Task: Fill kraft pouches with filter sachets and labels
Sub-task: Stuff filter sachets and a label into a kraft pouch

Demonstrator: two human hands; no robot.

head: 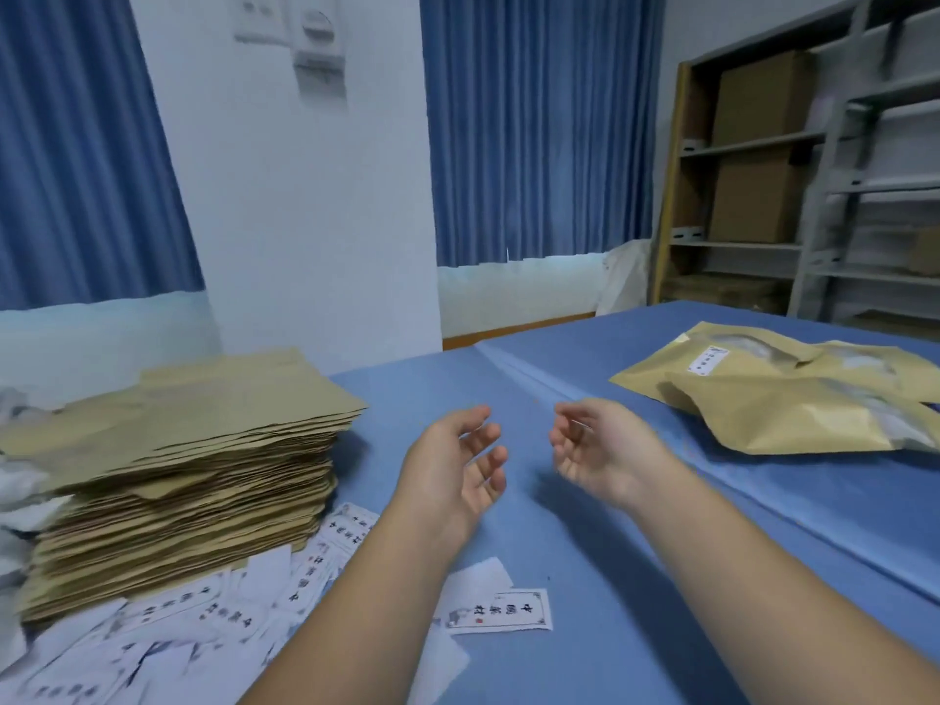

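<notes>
Both hands, left hand (458,465) and right hand (595,450), empty, fingers loose. Stacked kraft pouches (183,450): light, thin, likely slippery; pinch top one by a corner.

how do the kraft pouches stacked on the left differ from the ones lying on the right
The stacked pouches are flat; the right-hand pouches bulge. The stacked pouches form a tall pile; the right-hand pouches lie loose, overlapping. The right-hand pouches show a label and clear windows; none shows on the stacked pouches. Both are brown kraft.
</notes>
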